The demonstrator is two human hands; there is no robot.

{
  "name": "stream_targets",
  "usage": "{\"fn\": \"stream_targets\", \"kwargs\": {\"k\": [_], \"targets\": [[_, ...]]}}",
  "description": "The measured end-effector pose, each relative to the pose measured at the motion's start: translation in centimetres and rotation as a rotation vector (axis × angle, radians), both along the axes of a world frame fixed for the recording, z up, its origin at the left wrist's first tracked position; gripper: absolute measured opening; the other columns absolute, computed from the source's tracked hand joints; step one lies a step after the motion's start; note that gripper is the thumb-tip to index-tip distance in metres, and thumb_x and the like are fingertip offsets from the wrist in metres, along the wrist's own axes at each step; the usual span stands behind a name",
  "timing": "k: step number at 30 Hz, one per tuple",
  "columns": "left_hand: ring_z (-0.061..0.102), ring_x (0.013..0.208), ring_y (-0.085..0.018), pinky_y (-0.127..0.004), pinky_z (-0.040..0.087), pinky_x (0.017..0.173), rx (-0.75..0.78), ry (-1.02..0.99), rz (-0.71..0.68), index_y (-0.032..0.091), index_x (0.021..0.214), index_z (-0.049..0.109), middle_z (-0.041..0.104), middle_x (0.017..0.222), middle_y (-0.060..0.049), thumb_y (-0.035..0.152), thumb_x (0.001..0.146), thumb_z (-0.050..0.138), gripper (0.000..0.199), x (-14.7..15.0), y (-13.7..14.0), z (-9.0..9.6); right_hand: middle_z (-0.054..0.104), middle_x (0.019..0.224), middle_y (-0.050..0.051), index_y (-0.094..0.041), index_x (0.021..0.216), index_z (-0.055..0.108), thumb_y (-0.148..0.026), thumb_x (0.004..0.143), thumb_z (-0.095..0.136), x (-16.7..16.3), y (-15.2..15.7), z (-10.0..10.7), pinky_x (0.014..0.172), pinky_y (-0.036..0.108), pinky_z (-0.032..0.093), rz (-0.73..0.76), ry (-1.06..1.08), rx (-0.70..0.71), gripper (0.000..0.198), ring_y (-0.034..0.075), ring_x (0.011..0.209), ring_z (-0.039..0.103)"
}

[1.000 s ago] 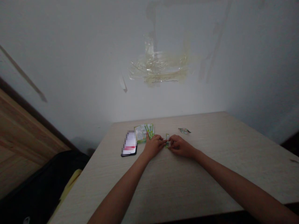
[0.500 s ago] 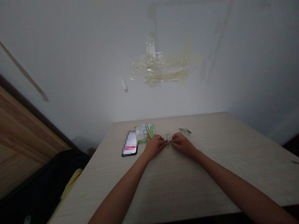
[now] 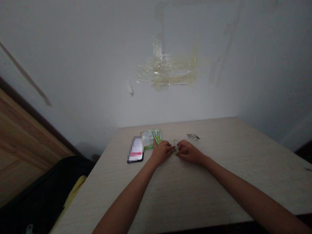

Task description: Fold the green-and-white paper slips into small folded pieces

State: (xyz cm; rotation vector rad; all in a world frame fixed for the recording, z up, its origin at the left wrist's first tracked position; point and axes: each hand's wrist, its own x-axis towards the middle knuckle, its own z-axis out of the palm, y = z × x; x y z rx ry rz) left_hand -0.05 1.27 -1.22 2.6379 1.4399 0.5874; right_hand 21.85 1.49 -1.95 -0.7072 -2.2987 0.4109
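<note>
Where my fingertips came nearest each other, a small green-and-white strip [image 3: 175, 143] lay on the table [image 3: 185, 198], its far end showing and its middle partly covered. My left hand [image 3: 161, 151] rested palm down beside it, the fingers bent and close together with their tips at the strip's left edge; they looked to be touching it, but whether they pinched it or only pressed on it I could not tell. My right hand [image 3: 189, 152] lay opposite, thumb and forefinger curled toward each other with a narrow gap at the strip's right edge. Whether those two had hold of it was too small and dim to tell.

Just past my left thumb, which stuck out from the fingers, lay a printed card [image 3: 147, 139], flat, with green bars across its right part. Next to the card's left edge was a phone [image 3: 136, 151], screen up and lit, the display partly blurred into blocks. Beyond my right hand, a shiny wrapper [image 3: 193, 136] lay apart from the other things.

Behind the table, the pale wall [image 3: 92, 65] carried a patch of clear, yellowed tape [image 3: 168, 71]. Off to my left were a dark bundle [image 3: 46, 185], a yellow cloth [image 3: 73, 193] and a wooden panel [image 3: 21, 139].
</note>
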Motion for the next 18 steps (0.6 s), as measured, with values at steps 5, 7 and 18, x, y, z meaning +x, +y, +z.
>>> {"fn": "stream_targets", "kwargs": {"k": [5, 7, 18], "targets": [[0.053, 0.112, -0.021, -0.067, -0.003, 0.109, -0.025, -0.017, 0.015, 0.038, 0.112, 0.067, 0.065, 0.108, 0.0, 0.04, 0.091, 0.054, 0.024, 0.0, 0.2, -0.1, 0.063, 0.091, 0.006, -0.024, 0.085, 0.076, -0.02, 0.081, 0.068, 0.0, -0.2, 0.3, 0.09, 0.037, 0.044, 0.039, -0.027, -0.031, 0.009, 0.02, 0.097, 0.056], [0.053, 0.112, -0.022, -0.068, -0.002, 0.109, -0.027, -0.024, 0.026, 0.037, 0.11, 0.068, 0.065, 0.108, -0.001, 0.041, 0.091, 0.054, 0.024, 0.1, 0.2, -0.3, 0.063, 0.092, 0.006, -0.024, 0.085, 0.076, -0.021, 0.081, 0.068, 0.0, -0.2, 0.2, 0.09, 0.037, 0.044, 0.026, -0.018, -0.033, 0.009, 0.02, 0.097, 0.056], [0.054, 0.11, -0.023, -0.066, 0.001, 0.11, -0.007, -0.055, 0.057, 0.035, 0.106, 0.071, 0.065, 0.102, -0.002, 0.045, 0.089, 0.056, 0.025, 0.6, 0.1, -0.3, 0.062, 0.093, 0.006, -0.022, 0.08, 0.075, -0.022, 0.082, 0.067, 0.4, 0.7, -0.9, 0.087, 0.035, 0.046, -0.149, 0.063, -0.085, 0.007, 0.019, 0.095, 0.057]]}}
